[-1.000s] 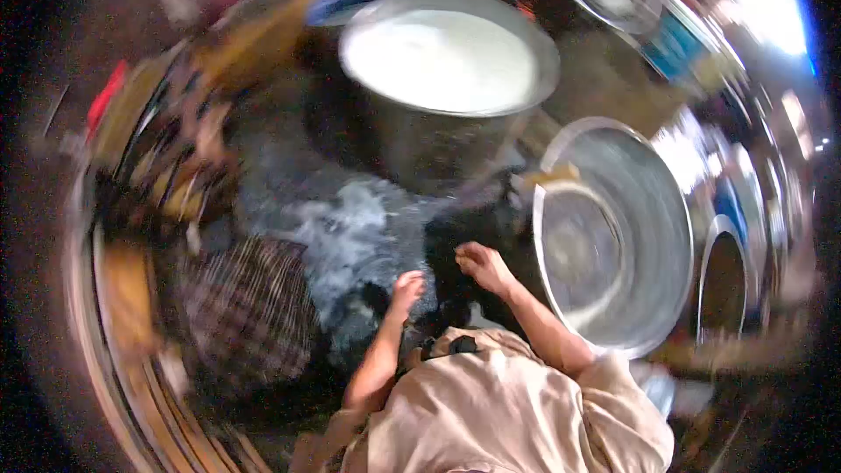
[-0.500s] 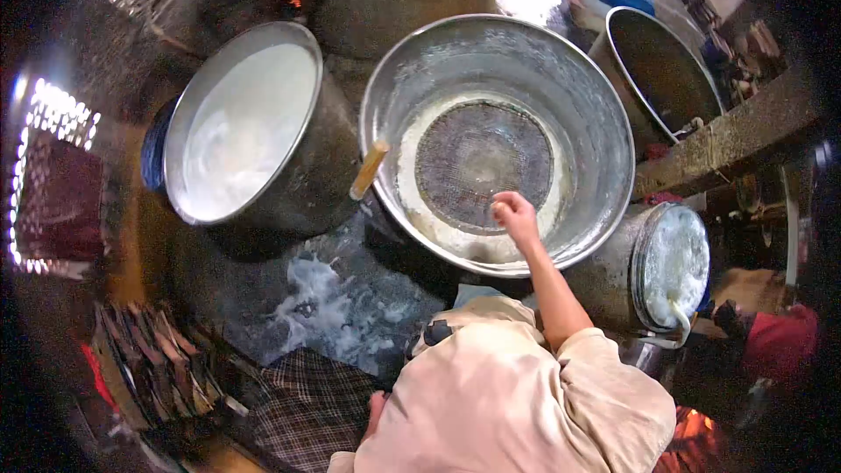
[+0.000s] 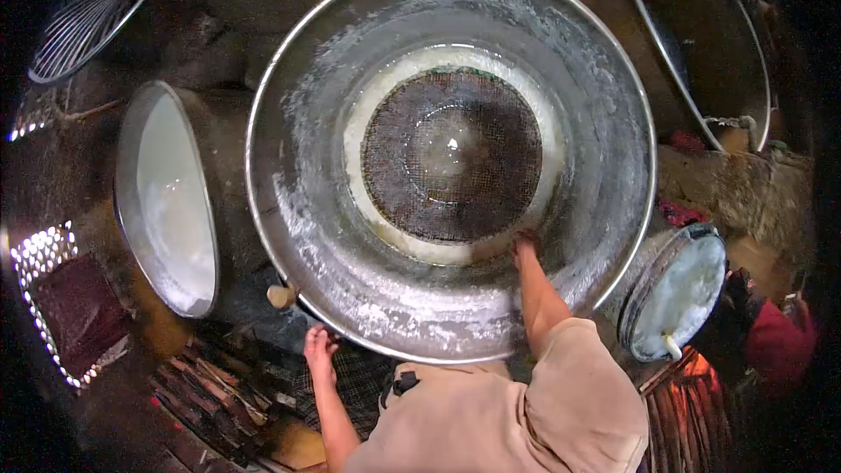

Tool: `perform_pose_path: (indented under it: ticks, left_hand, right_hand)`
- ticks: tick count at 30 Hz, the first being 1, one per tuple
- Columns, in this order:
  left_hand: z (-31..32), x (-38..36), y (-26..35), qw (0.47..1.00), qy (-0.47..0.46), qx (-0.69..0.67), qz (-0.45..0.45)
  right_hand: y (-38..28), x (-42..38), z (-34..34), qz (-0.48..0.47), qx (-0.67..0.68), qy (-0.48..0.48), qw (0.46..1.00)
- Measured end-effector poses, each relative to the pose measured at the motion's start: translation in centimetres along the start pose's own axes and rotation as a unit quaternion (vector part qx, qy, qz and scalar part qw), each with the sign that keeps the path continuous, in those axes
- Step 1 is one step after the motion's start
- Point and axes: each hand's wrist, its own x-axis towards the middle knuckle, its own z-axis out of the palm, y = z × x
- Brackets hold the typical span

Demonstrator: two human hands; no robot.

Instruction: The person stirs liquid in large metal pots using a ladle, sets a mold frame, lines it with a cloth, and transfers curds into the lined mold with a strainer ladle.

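A large metal basin (image 3: 307,193) fills the middle of the view, with a round dark mesh disc (image 3: 451,201) ringed by pale liquid at its bottom. My right hand (image 3: 526,245) reaches into the basin at the disc's lower right edge; its fingers are dark and blurred. Outside the basin's lower left rim, my left hand (image 3: 321,350) is raised with fingers apart and nothing in them. A wooden handle (image 3: 281,297) sticks out beside the rim, just above my left hand.
A pot of white liquid (image 3: 171,201) stands at left. A lidded container (image 3: 679,298) is at right, near glowing embers (image 3: 696,377). Another big pot (image 3: 701,44) stands upper right. Split firewood (image 3: 210,394) lies lower left, and a red cloth (image 3: 780,337) is far right.
The view has moved closer over the basin, which looks larger. My right hand has gone down to the mesh's edge. My left hand has come out beside the rim.
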Motion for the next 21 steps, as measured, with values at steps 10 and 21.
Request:
perform_pose_path:
  ticks: [10,21]
  left_hand:
    - [2.2,0.3,-1.5,0.919,0.017,0.381,-0.104]
    - [0.1,-1.8,-2.8,0.997,-0.001,0.036,-0.069]
  right_hand:
    - [3.8,6.7,1.3,-0.337,-0.225,-0.114,0.907]
    - [-8.8,-11.3,6.9,-0.081,-0.048,-0.022,0.995]
